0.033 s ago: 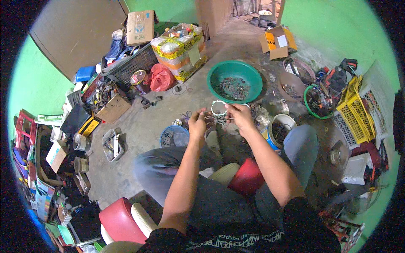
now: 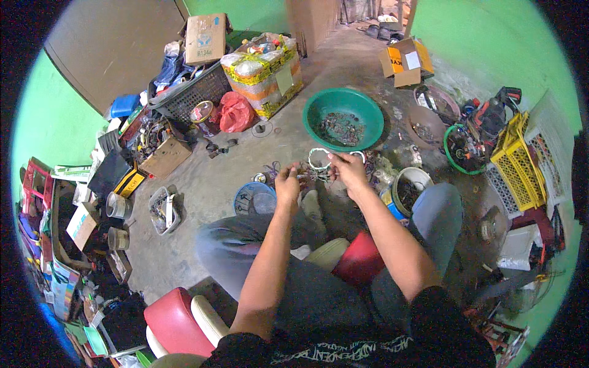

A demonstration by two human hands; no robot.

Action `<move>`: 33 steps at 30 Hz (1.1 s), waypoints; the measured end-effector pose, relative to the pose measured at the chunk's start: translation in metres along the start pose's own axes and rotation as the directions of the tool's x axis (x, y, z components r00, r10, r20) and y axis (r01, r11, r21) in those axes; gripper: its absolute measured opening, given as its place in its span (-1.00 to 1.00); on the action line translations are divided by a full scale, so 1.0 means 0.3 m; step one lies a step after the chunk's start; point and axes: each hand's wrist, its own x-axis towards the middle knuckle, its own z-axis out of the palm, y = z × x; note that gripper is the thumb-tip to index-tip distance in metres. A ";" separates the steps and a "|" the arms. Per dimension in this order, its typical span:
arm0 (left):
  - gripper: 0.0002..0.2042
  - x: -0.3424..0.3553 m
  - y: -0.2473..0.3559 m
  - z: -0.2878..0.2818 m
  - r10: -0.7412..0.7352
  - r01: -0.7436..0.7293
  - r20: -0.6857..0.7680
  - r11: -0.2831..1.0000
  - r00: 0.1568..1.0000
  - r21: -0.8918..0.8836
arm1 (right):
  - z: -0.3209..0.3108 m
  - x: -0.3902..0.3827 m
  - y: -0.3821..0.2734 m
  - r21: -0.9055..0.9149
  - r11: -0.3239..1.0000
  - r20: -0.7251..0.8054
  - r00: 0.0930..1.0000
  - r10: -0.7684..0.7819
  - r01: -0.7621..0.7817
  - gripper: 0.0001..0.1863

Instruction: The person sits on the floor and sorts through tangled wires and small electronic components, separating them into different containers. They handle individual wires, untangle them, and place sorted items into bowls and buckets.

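Note:
My right hand is closed, with thumb and fingers pinching a thin pale ring that has an uneven edge. To its left, my left hand is also closed, the fingers bent together; what they pinch is too small to make out. Thin wire-like pieces show in the gap between the hands, and I cannot tell whether they are held or lie on the floor behind. Just beyond the hands stands a round green basin with many small dark and coppery bits at its bottom.
A blue basket sits by my left knee, a white bucket of dark scraps by my right. Further right are a green-rimmed basin and yellow crates. A plastic tub, boxes and a red bag lie leftward.
My left hand's fingertips have dropped slightly and curled in. The right hand and the pale ring stay nearly in place.

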 end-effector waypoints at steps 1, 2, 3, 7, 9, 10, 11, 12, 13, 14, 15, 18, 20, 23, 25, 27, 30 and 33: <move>-0.75 0.040 -0.062 -0.033 -0.031 0.031 -0.033 1.000 0.999 -0.004 | -0.005 0.041 0.056 -0.020 1.000 -0.025 1.000 0.011 -0.011 -0.75; -0.76 0.076 -0.125 -0.092 -0.065 0.069 -0.080 0.997 0.995 0.047 | 0.009 0.061 0.105 -0.014 0.997 -0.037 0.996 0.077 -0.078 -0.77; -0.76 0.111 -0.190 -0.144 -0.098 0.109 -0.125 0.990 0.987 0.093 | 0.014 0.082 0.153 -0.046 0.992 -0.042 0.993 0.114 -0.116 -0.78; -0.78 0.164 -0.335 -0.181 -0.045 0.157 -0.310 0.924 0.950 0.348 | -0.010 0.150 0.332 -0.117 0.963 -0.076 0.969 0.236 -0.243 -0.81; -0.74 0.214 -0.464 -0.267 0.140 0.005 -0.267 0.877 0.954 0.480 | 0.044 0.179 0.426 -0.134 0.943 -0.011 0.952 0.306 -0.305 -0.81; -0.71 0.182 -0.435 -0.164 0.173 0.005 -0.259 0.822 0.950 0.569 | -0.006 0.211 0.478 -0.144 0.941 -0.116 0.950 0.290 -0.305 -0.80; -0.67 0.131 -0.373 -0.100 0.215 0.013 -0.265 0.753 0.940 0.658 | -0.027 0.243 0.514 -0.231 0.932 -0.136 0.958 0.252 -0.278 -0.80; -0.58 0.126 -0.369 -0.105 0.114 0.045 -0.202 0.763 0.973 0.645 | -0.030 0.263 0.535 -0.327 0.913 -0.134 0.968 0.213 -0.246 -0.79; -0.54 0.134 -0.386 -0.107 0.143 0.013 -0.171 0.731 0.975 0.682 | -0.039 0.287 0.560 -0.417 0.883 -0.135 0.976 0.171 -0.213 -0.79; -0.50 0.144 -0.401 -0.115 0.171 -0.022 -0.134 0.692 0.976 0.722 | -0.019 0.307 0.584 -0.355 0.925 -0.143 0.986 0.089 -0.135 -0.80; -0.46 0.158 -0.417 -0.118 0.195 -0.058 -0.093 0.649 0.976 0.758 | -0.019 0.325 0.600 -0.339 0.928 -0.130 0.985 0.116 -0.154 -0.80; -0.39 0.169 -0.402 -0.144 0.121 -0.015 -0.087 0.663 0.989 0.748 | 0.047 0.363 0.562 -0.306 0.925 -0.068 0.974 0.217 -0.227 -0.79; -0.38 0.168 -0.400 -0.150 0.136 -0.048 -0.051 0.641 0.989 0.766 | 0.069 0.387 0.524 -0.309 0.906 -0.043 0.956 0.289 -0.288 -0.77; -0.38 0.168 -0.440 -0.160 0.132 -0.078 -0.005 0.621 0.991 0.780 | 0.059 0.383 0.480 -0.327 0.880 -0.027 0.934 0.356 -0.344 -0.73; -0.38 0.168 -0.459 -0.160 0.142 -0.118 0.037 0.617 0.989 0.778 | 0.022 0.367 0.471 -0.294 0.892 -0.037 0.937 0.348 -0.342 -0.69; -0.37 0.165 -0.449 -0.150 0.167 -0.184 0.101 0.614 0.981 0.767 | -0.039 0.343 0.464 -0.247 0.917 -0.046 0.949 0.311 -0.312 -0.67; -0.35 0.129 -0.403 -0.092 0.173 -0.229 0.159 0.553 0.972 0.801 | -0.193 0.289 0.450 -0.248 0.928 -0.113 0.959 0.259 -0.280 -0.68; -0.34 0.077 -0.393 -0.022 0.202 -0.330 0.263 0.499 0.944 0.801 | -0.332 0.219 0.435 -0.306 0.931 -0.119 0.978 0.171 -0.200 -0.69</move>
